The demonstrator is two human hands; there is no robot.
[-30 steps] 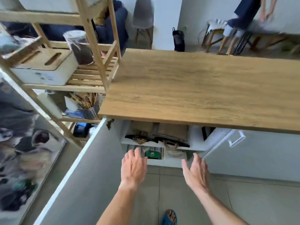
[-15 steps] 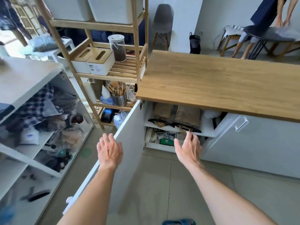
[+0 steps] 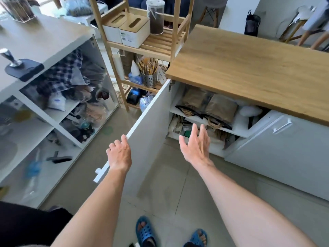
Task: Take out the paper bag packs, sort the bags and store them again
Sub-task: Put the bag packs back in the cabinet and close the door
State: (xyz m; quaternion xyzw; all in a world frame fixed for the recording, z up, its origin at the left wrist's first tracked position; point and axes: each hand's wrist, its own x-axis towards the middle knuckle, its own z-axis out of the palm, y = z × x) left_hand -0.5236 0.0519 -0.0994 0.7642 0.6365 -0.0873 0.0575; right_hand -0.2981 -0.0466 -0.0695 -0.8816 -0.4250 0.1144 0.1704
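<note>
Two packs of brown paper bags (image 3: 194, 99) (image 3: 220, 108) lie side by side on the upper shelf (image 3: 238, 132) of the white cabinet under the wooden counter (image 3: 249, 65). Their twisted handles hang over the shelf's front edge. More bags and small items sit on the lower shelf, partly hidden. My left hand (image 3: 119, 154) rests on the top edge of the open left door (image 3: 151, 125), fingers curled over it. My right hand (image 3: 197, 145) hovers open in front of the shelves, fingers spread, touching nothing.
The right cabinet door (image 3: 277, 139) stands partly open. A wooden rack (image 3: 142, 47) with white boxes, a jar and a utensil holder stands left of the counter. A white shelf unit (image 3: 53, 113) full of cloth and clutter is at left. My feet in blue sandals stand on grey tiles.
The view has swung left and back from the cabinet. My left hand moved from mid-air onto the open left door's edge. My right hand stays open before the shelves.
</note>
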